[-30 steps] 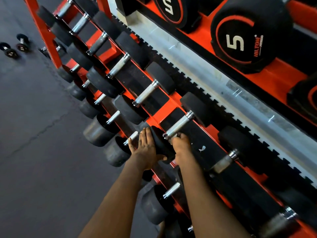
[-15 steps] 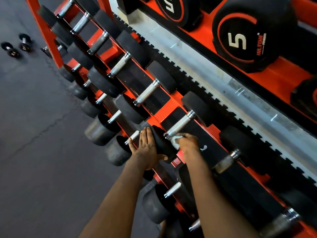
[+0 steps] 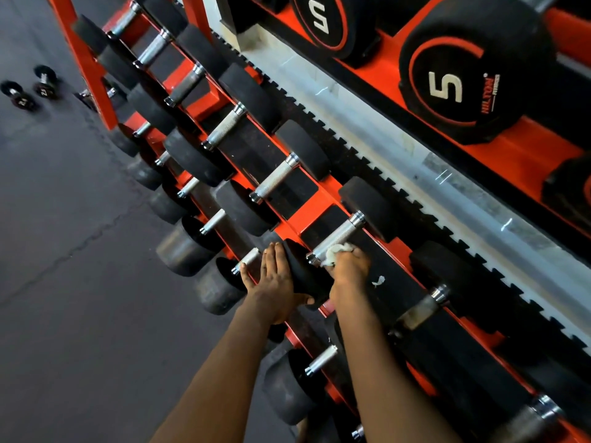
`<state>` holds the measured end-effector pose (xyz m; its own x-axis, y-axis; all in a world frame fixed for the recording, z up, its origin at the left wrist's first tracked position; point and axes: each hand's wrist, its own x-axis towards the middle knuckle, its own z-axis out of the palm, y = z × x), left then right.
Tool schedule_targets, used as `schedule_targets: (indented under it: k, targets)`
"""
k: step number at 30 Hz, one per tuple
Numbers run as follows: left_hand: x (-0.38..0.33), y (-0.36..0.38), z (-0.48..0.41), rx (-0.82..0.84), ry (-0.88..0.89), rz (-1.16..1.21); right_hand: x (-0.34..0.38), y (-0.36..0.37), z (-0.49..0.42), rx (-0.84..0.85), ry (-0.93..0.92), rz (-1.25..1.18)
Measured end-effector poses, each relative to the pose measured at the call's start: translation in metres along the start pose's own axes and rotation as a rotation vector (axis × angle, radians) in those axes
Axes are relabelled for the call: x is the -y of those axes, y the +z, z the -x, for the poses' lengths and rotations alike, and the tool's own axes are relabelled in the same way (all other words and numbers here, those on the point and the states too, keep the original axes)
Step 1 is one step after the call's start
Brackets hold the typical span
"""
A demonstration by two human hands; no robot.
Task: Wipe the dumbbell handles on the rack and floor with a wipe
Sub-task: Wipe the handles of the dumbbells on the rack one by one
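**Far left:** two small dumbbells lie on the dark floor, well apart from the orange rack. Their handles look not yet wiped.

**Centre:** the left hand presses with straight, flat fingers on the near black head of an upper-row dumbbell. Its grip is spread and holds nothing.

**Just right of it:** the knurled handle carries the white wipe at its near end. The right hand curls its grip round the wipe and presses it to the metal.

**Judged progress:** one handle is in hand, its far half bare of the wipe. Which of the many other handles on both rows are done cannot be told (the next handle to the right looks dull and smeared).

**Room:** open floor lies left of the rack. Travel along the handle is bounded by its two heads, and neighbouring dumbbells stand near on either side.

**Far right:** round weights marked 5 sit on a separate shelf beyond.
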<state>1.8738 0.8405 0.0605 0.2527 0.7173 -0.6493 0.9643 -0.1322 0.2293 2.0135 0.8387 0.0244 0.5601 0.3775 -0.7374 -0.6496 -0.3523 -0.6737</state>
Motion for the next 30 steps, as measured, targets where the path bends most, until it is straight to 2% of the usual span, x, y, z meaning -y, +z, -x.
schedule_targets:
  k: [4,6,9,14,17,20,22,24,26,28,30]
  targets:
    - [0.002,0.001,-0.003,-0.029,0.004,0.018,0.029,0.018,-0.017,-0.215,-0.163,-0.014]
    - [0.001,0.0,-0.002,-0.02,0.008,0.021,0.013,0.026,-0.004,-0.208,-0.191,0.056]
    - [-0.001,-0.002,0.002,-0.014,0.007,0.024,-0.02,0.016,0.011,-0.129,-0.135,0.188]
    - [0.001,0.0,0.001,-0.027,0.009,0.022,0.021,0.02,0.0,-0.322,-0.267,0.037]
    - [0.0,-0.002,0.003,-0.011,0.015,0.028,0.015,0.028,0.005,-0.345,-0.298,0.136]
    - [-0.001,-0.003,0.004,-0.014,0.015,0.02,0.004,0.009,0.022,-0.242,-0.37,0.466]
    - [-0.002,-0.005,0.004,-0.013,0.021,0.027,0.008,-0.004,0.03,-0.204,-0.685,0.721]
    - [-0.001,-0.004,0.006,-0.02,0.037,0.031,0.012,-0.01,0.029,-0.046,-1.122,0.895]
    - [0.001,-0.002,0.006,-0.033,0.053,0.031,0.021,-0.008,0.012,0.124,-1.437,1.241]
    - [0.003,0.0,0.004,-0.051,0.061,0.03,0.038,-0.003,-0.001,0.198,-1.479,1.734]
    - [0.005,0.001,0.003,-0.049,0.07,0.052,0.049,-0.003,-0.009,0.152,-1.41,2.03]
